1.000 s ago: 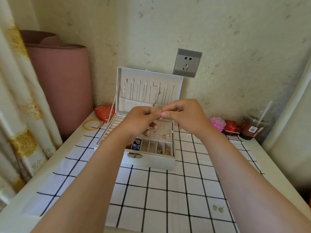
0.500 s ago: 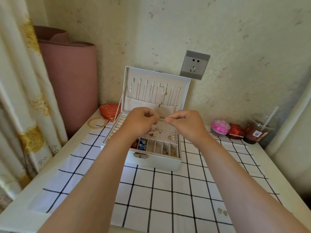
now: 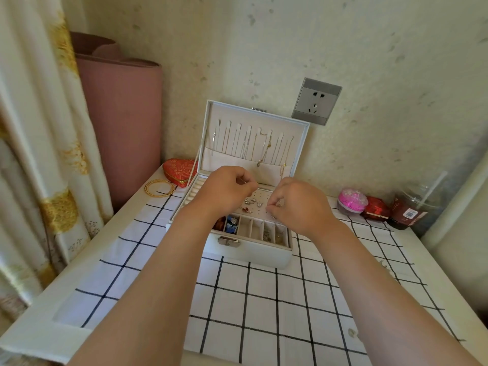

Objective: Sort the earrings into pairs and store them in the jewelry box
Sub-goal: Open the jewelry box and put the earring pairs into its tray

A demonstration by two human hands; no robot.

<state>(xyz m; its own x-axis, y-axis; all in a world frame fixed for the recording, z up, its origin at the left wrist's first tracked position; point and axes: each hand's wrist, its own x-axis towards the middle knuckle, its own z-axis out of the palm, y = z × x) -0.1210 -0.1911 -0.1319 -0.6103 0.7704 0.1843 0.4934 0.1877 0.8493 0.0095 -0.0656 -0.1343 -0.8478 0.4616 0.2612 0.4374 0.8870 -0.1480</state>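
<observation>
Head view: left hand (image 3: 227, 191) grip is pinched on a thin gold earring (image 3: 252, 182) above the open jewelry box (image 3: 250, 250). Right hand (image 3: 298, 204) grip pinches a small earring (image 3: 276, 206) just over the stud panel (image 3: 264, 195), beside other earrings (image 3: 250, 202). They look featherlight, stiff, slippery and easily bent. Best to pinch the front with fingertips, leaving the post free.

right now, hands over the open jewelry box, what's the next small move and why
Probably lower the right hand and seat the earring it pinches into a free hole of the jewelry box's perforated panel: that hand hovers above it, beside earrings already pinned there. The left hand pinches a small gold piece, too tiny to identify.
</observation>
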